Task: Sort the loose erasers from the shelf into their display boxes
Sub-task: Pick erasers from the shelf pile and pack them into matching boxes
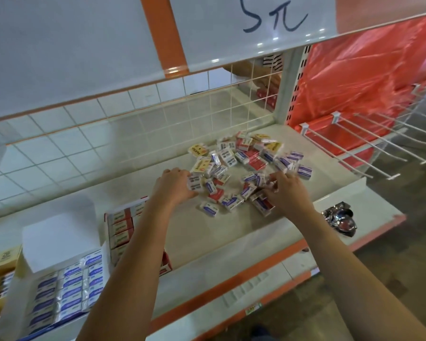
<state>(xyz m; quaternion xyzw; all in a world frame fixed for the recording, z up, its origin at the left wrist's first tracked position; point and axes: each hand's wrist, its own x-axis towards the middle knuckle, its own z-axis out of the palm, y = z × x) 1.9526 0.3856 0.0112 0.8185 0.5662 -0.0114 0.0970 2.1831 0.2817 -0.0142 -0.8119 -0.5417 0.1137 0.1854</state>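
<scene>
Yellow cardboard shows at the far left edge, a display box [0,274] only partly in view. Just right of it a white display box [59,299] with its lid flap raised holds rows of blue-labelled erasers. Next comes a red-and-white display box [123,227], partly hidden behind the left forearm. Both boxes stand on the pale shelf [207,232]. The left hand [175,185] reaches over the shelf, fingers curled round a white eraser [194,183] at the near left edge of the loose pile of erasers [244,168]. The pile is a mix of blue, red and yellow wrappers, spread across the shelf's middle. The right hand [287,190] pinches small erasers at the pile's near right side. A crumpled shiny wrapper [340,219] lies at the shelf's right end.
</scene>
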